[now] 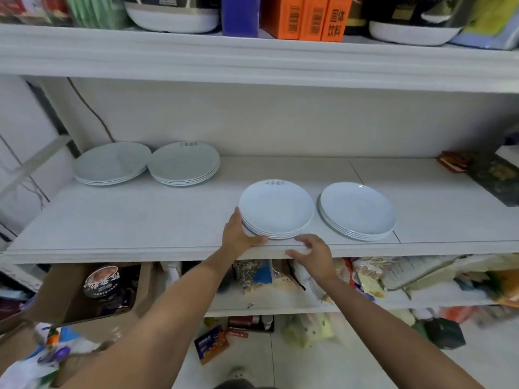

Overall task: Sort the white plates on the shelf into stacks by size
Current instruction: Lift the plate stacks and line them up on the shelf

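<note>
Left hand (pixel 238 234) cupped against the near-left rim of the near plate stack (pixel 276 210) at the shelf (pixel 140 220) edge — right hand (pixel 311 252) open, fingers spread, empty just below. Best gripped from both sides — lifted level so nothing slides

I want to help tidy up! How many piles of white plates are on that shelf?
4. Two piles sit at the back left, side by side. One is at the front by the left hand. One is just right of it. None seem hidden.
</note>
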The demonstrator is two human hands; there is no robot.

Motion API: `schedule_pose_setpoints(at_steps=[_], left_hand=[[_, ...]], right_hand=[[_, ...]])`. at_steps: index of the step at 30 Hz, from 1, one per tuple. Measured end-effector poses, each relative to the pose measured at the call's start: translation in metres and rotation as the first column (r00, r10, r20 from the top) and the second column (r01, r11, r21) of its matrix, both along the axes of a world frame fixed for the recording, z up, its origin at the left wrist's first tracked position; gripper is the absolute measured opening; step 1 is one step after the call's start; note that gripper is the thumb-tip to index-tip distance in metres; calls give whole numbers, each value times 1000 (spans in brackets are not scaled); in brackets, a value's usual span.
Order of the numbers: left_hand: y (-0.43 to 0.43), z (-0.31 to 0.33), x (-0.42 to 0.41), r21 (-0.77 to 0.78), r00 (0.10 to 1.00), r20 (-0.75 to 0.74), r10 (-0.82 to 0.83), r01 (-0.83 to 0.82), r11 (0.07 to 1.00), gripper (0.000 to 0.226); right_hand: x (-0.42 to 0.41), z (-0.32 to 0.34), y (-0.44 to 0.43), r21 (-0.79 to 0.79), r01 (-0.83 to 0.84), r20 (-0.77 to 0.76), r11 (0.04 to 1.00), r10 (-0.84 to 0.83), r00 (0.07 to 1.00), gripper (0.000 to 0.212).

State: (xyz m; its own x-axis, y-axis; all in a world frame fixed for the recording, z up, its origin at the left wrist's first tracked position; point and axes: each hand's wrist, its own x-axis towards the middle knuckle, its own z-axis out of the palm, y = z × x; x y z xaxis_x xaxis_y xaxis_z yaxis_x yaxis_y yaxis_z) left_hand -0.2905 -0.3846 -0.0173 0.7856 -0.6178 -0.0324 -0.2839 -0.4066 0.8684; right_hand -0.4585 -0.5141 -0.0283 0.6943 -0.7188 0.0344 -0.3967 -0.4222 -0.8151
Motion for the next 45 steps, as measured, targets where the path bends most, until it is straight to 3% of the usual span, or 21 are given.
schedule_pose_setpoints(at_steps=[3,5,8,14,19,29,34,41,45], left_hand=[[-8,2,5,-15,1000,-28,-13,13,1000,111],[-12,4,10,9,999,-21,-26,27,1000,113],[-19,8,13,52,999,-1,-36,36,998,114],[-33,7,33,4,1000,11,0,0,1000,112],[-40,2,70,-43,999,-15,39,-40,998,110],[-62,4,138,199,998,23,61,-64,978,106],[-68,-2,152,253,997,3,83,-81,964,92],[-78,0,166,324,999,31,35,-43,945,75],[-84,4,170,417,999,38,21,-35,908,54]], right_hand=[[6,12,-19,229,-8,27,973,2,1000,98],[16,15,-30,219,-88,76,972,73,994,110],[31,16,-39,163,-115,105,980,99,990,103],[62,17,-49,164,-85,129,983,64,990,118],[100,16,-61,151,-80,94,985,66,993,102],[165,28,-73,156,-63,87,986,49,995,99],[185,27,-79,155,-28,43,987,22,999,88],[201,31,-86,110,-49,11,993,48,999,104],[207,37,-99,88,-120,-53,989,125,991,100]])
